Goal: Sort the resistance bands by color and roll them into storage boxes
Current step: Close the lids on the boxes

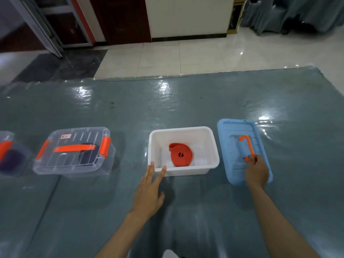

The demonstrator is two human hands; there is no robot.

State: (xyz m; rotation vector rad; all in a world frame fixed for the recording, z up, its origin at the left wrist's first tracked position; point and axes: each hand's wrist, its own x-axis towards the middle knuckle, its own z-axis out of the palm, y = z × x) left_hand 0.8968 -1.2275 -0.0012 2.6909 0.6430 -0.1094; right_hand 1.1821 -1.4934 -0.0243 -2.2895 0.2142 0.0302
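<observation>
Fingers (163, 169) of the left hand (149, 192) lie straight, their tips touching the near left rim of the white box (212, 146), holding nothing. Inside that box sits a rolled red band (181, 155). Just right of the box lies a blue lid (230, 127); the right hand (256, 174) rests on it, curled fingers pinching its raised orange handle (248, 146). Left of the box stands a closed clear box (74, 151) with something dark inside, and beyond it another at the edge.
</observation>
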